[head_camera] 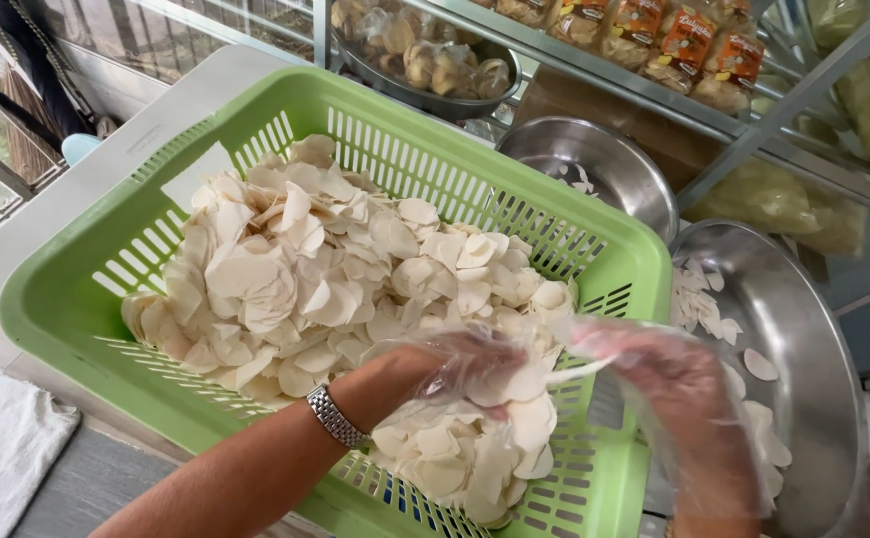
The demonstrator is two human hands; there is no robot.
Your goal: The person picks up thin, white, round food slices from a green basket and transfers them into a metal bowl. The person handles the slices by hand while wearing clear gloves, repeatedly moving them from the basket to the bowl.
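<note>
Your gloved left hand [470, 369] gripped pale round chips [355, 269] | right hand [679, 384] was open over green plastic basket [76, 299] | thin chips could've snapped, spilled past rim.

Chips [335, 269] heaped in basket [76, 289], two bowls [813, 379] right of it, shelf [654, 80] behind

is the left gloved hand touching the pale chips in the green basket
Touching. The head view shows the left hand sunk into the pale chips, its fingers closed around some.
</note>
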